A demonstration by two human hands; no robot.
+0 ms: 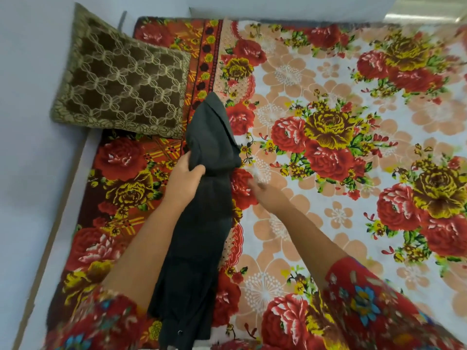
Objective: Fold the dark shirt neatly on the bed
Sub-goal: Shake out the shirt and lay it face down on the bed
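Dark shirt [202,223] bunched into long narrow strip over floral bed [328,223], collar end beyond fingers. Left hand [184,180] fingers grip its middle. Right hand [267,195] just beside, blurred; fingers' state unclear.

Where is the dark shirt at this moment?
In the head view, the dark shirt stretches left of centre on the bed, gripped by the left hand, its far end beside the brown cushion.

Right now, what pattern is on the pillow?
The pillow is brown with a beige lattice; head view.
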